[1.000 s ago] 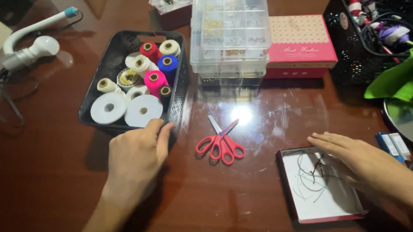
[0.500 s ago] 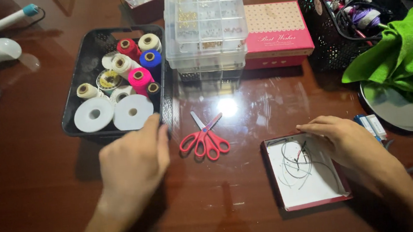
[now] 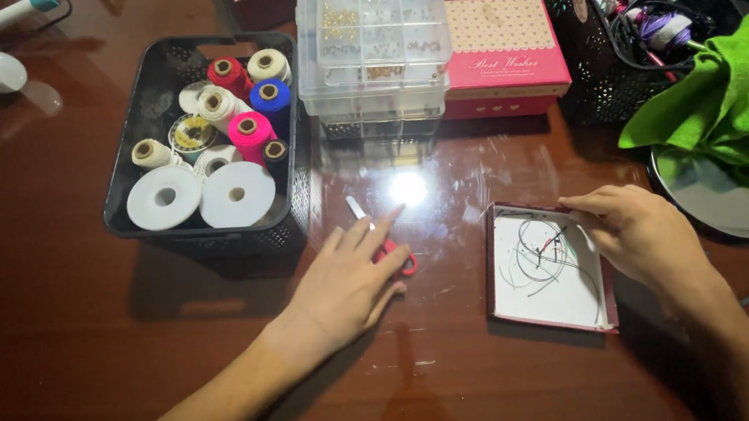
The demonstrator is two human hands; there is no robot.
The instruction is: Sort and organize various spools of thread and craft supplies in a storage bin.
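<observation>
Since the earlier frame your left hand (image 3: 345, 285) has slid right onto the scissors (image 3: 382, 241), fingers flat, unclosed; curl them through the red handles while your right hand (image 3: 643, 232) rests open, steadying the tray (image 3: 550, 312).

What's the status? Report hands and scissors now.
Left hand flat over red scissors, grip unclear. Right hand on the shallow tray of thread scraps. Nothing between them.

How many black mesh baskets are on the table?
2: one basket at upper left holding thread spools, one basket at upper right holding cords. Others may sit outside view.
</observation>
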